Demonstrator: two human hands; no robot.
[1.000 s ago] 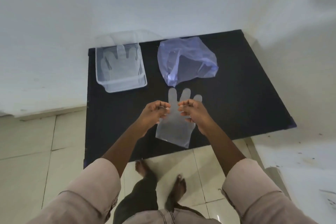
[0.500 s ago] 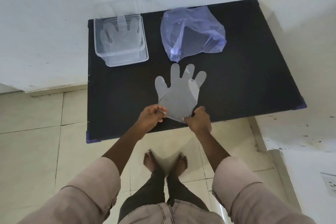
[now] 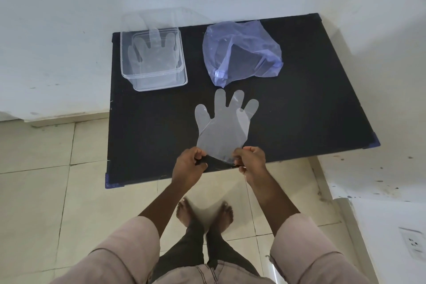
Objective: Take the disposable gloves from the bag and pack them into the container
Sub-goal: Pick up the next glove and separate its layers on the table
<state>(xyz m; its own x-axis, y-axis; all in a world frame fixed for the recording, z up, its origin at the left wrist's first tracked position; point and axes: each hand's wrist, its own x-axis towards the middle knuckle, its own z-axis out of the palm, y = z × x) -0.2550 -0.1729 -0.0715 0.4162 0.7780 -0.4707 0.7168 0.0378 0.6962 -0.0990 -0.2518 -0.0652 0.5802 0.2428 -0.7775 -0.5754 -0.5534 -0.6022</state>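
A clear disposable glove (image 3: 222,130) lies flat on the black table (image 3: 147,136), fingers pointing away from me. My left hand (image 3: 187,166) pinches its cuff at the left corner and my right hand (image 3: 251,162) pinches the right corner, near the table's front edge. The clear plastic container (image 3: 182,76) stands at the back left with at least one glove (image 3: 154,53) inside it. The bluish plastic bag (image 3: 242,53) lies crumpled and open at the back, right of the container.
The table stands against a white wall (image 3: 57,30) at the back and left. A clear lid (image 3: 161,18) leans behind the container. A wall socket (image 3: 413,243) is low on the right. My bare feet (image 3: 205,213) are on the tiled floor.
The glove went from hanging in both hands above the table to lying spread flat on it. My hands slid from its middle down to the cuff corners.
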